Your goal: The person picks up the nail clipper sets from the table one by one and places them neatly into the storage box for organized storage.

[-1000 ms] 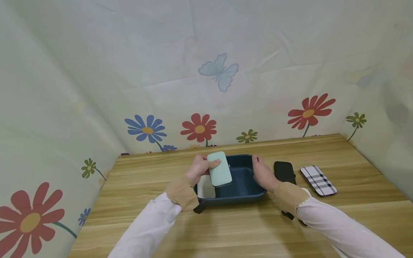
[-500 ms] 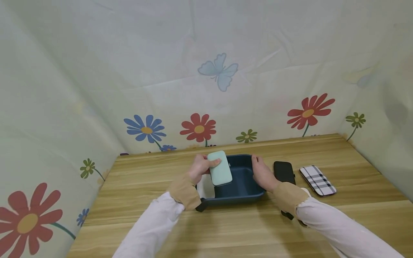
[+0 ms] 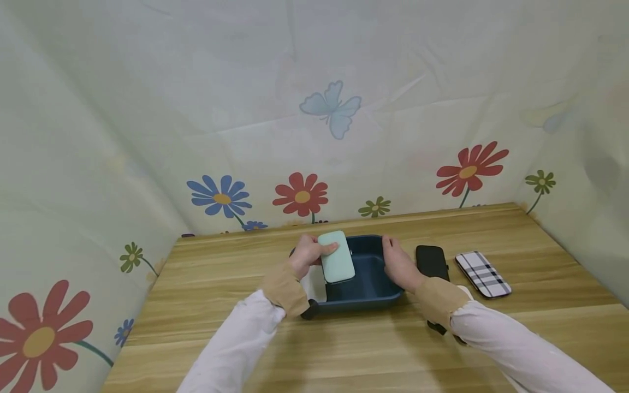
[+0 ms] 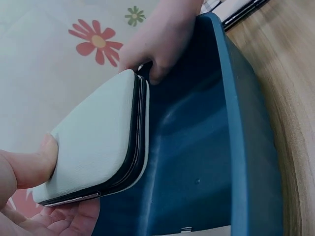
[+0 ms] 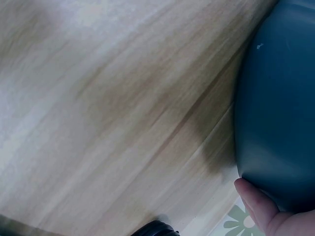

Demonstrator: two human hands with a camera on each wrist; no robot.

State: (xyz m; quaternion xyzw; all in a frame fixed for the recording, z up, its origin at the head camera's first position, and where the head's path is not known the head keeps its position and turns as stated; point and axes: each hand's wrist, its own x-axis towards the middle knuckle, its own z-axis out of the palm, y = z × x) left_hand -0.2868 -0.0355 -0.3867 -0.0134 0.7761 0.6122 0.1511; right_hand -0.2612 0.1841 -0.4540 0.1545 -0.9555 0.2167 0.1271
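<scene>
A pale mint case (image 3: 337,257) with rounded corners and a dark framed seam hangs tilted over a dark blue bin (image 3: 361,305). My left hand (image 3: 307,252) pinches it, thumb on the upper face and fingers beneath, as the left wrist view makes plain. Below it, a whitish flat thing (image 3: 314,286) lies at the bin's left end, partly hidden. My right hand (image 3: 400,265) grips the bin's right rim; in the right wrist view, its fingers (image 5: 258,201) lie against the blue outer wall.
On the wooden table (image 3: 236,256), right of the bin, lie a black case (image 3: 432,262) and a black-and-white plaid case (image 3: 484,274). A whitish item (image 3: 466,292) shows partly behind the right sleeve. A flower-printed curtain (image 3: 334,158) rises behind the table.
The mint case and left hand have shifted very slightly right, and the left forearm has edged the same way. The right hand keeps its hold on the bin's rim.
</scene>
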